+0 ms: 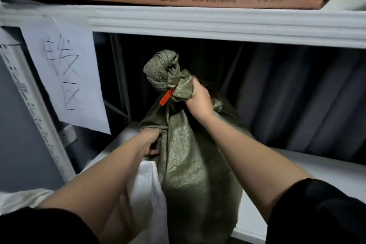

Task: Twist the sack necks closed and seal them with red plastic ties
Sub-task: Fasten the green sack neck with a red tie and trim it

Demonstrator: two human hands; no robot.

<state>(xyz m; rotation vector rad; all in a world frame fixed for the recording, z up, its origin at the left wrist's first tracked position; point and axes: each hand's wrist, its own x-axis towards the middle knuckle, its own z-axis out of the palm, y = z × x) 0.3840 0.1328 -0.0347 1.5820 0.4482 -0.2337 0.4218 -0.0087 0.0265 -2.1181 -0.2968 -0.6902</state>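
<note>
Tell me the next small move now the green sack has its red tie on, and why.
Probably set it on the shelf and let go. The red tie already cinches the green sack below its bunched top, while the right hand grips the neck and the left hand holds the side.

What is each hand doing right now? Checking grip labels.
Left hand: grips a fold of the green sack.
Right hand: grips the sack's neck beside the red tie.
</note>
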